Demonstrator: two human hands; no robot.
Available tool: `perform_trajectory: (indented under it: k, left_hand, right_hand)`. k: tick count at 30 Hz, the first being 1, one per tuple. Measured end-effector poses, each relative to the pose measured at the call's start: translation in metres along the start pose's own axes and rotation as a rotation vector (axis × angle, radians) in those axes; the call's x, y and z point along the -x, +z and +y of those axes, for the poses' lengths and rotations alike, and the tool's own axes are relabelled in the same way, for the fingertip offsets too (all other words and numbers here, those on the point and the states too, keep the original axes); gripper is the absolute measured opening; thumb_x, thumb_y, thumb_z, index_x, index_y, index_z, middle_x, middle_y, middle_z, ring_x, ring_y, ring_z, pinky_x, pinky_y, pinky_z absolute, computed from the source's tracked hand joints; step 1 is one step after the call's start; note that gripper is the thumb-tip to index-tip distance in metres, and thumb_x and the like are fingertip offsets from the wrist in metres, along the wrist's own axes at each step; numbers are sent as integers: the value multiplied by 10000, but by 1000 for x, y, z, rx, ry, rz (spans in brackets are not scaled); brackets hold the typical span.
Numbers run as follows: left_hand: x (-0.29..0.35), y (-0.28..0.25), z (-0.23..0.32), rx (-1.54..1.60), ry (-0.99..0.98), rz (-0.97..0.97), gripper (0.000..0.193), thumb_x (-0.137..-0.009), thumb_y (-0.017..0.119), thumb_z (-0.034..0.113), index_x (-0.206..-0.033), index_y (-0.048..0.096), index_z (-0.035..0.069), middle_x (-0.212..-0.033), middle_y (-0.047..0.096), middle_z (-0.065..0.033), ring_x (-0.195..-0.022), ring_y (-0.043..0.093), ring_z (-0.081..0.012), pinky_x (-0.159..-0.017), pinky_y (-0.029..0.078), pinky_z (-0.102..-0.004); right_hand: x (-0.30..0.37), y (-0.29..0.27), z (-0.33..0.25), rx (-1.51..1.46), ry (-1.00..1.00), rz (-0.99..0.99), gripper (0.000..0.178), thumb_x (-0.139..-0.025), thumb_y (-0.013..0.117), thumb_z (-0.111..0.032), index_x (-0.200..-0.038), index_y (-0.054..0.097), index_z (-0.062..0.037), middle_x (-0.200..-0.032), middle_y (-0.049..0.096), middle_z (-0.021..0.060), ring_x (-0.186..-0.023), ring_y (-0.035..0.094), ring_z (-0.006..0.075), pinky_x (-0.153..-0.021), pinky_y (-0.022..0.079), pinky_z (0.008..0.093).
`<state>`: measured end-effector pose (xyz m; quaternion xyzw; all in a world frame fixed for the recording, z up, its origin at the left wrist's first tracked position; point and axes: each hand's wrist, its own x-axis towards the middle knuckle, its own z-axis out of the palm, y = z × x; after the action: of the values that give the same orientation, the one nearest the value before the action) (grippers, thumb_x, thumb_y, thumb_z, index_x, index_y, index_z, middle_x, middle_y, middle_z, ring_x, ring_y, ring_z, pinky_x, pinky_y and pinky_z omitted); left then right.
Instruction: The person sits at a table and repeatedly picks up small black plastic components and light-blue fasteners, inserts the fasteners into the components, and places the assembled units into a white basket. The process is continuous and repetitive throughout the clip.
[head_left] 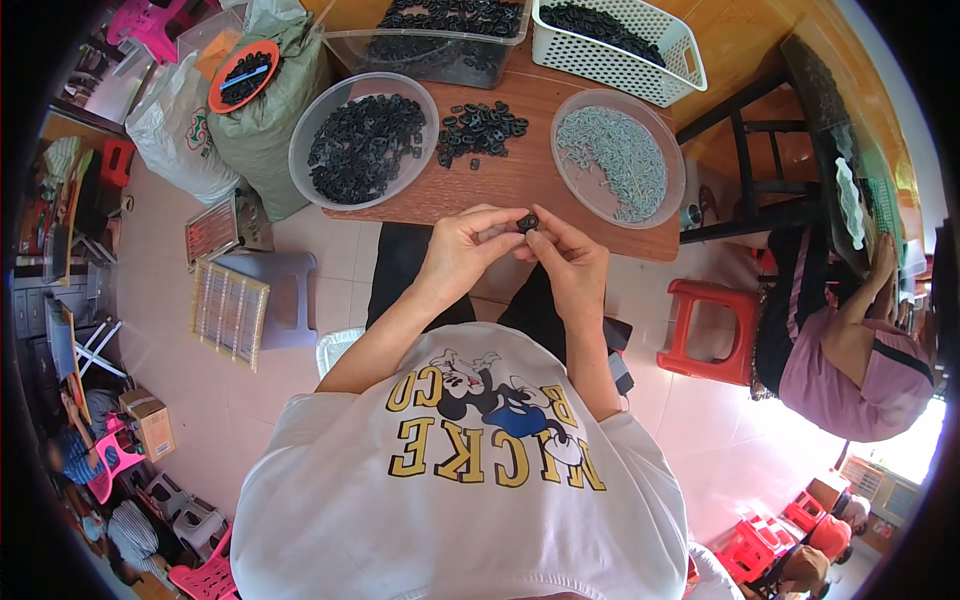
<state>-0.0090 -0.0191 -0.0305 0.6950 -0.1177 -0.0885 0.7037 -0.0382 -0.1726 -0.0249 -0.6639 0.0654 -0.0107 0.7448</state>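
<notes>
White shirt [460, 530], black piece [528, 223], pinched — between fingers [490, 219]

White short-sleeved shirt [460, 530], yellow-lettered cartoon print [520, 413], black trousers [396, 262].

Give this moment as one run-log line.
left hand: pinching small black piece | right hand: pinching same piece | tabletop: loose black pieces | left bowl: more black pieces | right bowl: silvery screws

Yellow lettering [455, 452] on white shirt [450, 545]
</notes>
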Motion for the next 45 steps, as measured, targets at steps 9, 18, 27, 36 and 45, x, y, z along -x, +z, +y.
perform_trajectory:
  k: [9,18,27,36,45]
  left_hand:
    - [1,3,-3,-61,48,24,273,-806,643,9,-1079,641,8,-925,636,-73,-835,609,-132,-735,485,-246]
    - [-1,-2,0,-246,233,-7,242,-821,628,33,-1060,636,-6,-951,654,-115,-835,643,-201,-708,512,-287]
    - [-2,3,-6,-226,234,-15,232,-823,623,15,-1052,642,-18,-930,650,-99,-829,622,-158,-711,497,-254]
    - [-23,5,-7,153,-93,-10,157,-838,629,16,-979,671,-39,-905,667,-75,-808,617,-91,-682,512,-226]
    - [-198,22,63,-306,364,37,261,-829,652,185,-985,672,-24,-892,685,-89,-793,645,-123,-725,506,-258]
  right_hand:
    - [2,3,2,-22,-20,26,272,-857,595,2,-1124,606,51,-842,676,86,-737,655,121,-675,499,210]
    - [6,5,3,23,-66,59,228,-869,585,0,-1088,618,56,-845,680,85,-747,663,124,-679,497,204]
    - [9,4,19,3,-116,108,215,-873,586,-4,-1075,625,58,-869,682,94,-748,661,127,-679,495,202]
    - [-2,5,13,-1,-113,140,262,-863,604,2,-1119,600,58,-851,668,63,-766,640,107,-694,491,205]
    - [-5,-14,21,-82,-58,154,327,-876,581,-6,-1190,535,71,-862,666,129,-749,638,139,-726,499,243]
